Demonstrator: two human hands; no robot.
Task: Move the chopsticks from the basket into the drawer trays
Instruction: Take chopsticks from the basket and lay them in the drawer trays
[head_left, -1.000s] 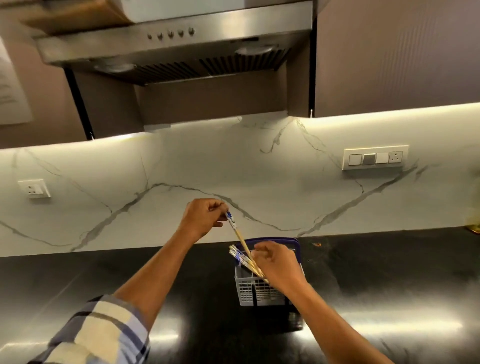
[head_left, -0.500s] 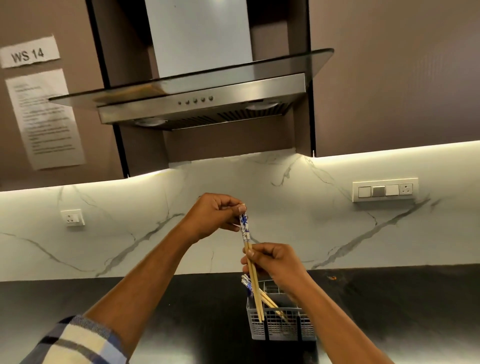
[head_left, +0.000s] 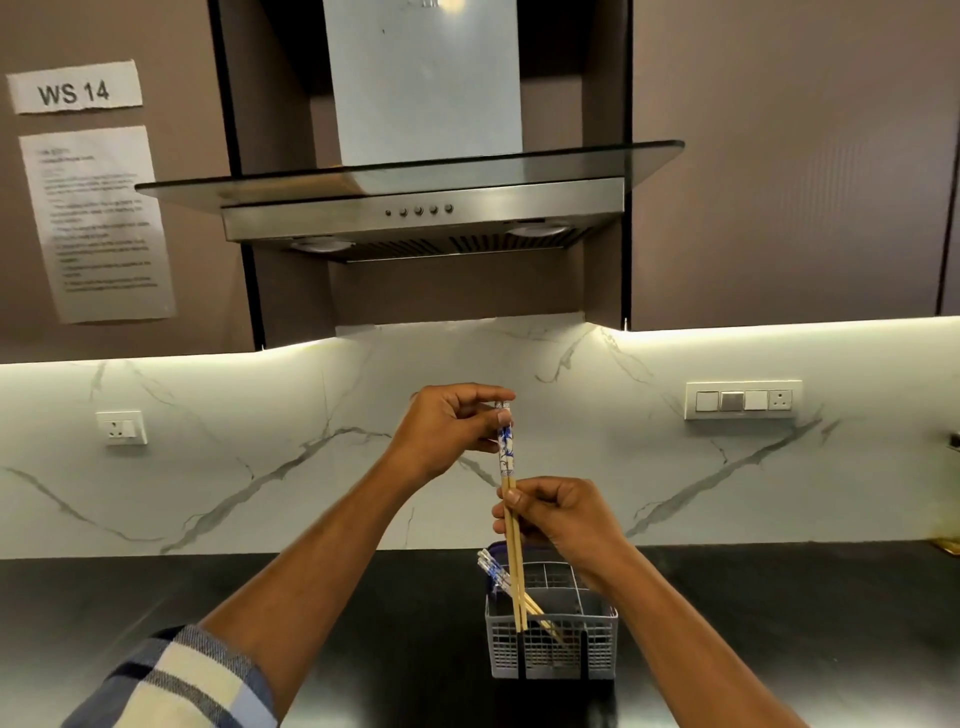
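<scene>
A pair of wooden chopsticks (head_left: 514, 561) with blue-and-white patterned tops stands nearly upright above the grey plastic basket (head_left: 551, 649) on the black counter. My left hand (head_left: 447, 431) pinches the patterned top ends. My right hand (head_left: 558, 519) grips the shafts lower down, just above the basket. More chopsticks (head_left: 493, 571) lean to the left inside the basket, their patterned ends sticking out over its rim. No drawer or tray is in view.
A black counter (head_left: 260, 613) runs along a white marble backsplash with a socket (head_left: 122, 427) at left and a switch panel (head_left: 743, 399) at right. A steel range hood (head_left: 423, 213) hangs overhead. Paper notices (head_left: 93, 218) are stuck on the left cabinet.
The held chopsticks have swung from a tilt to nearly upright and risen out of the basket. Both hands have closed on them. The camera has tilted upward.
</scene>
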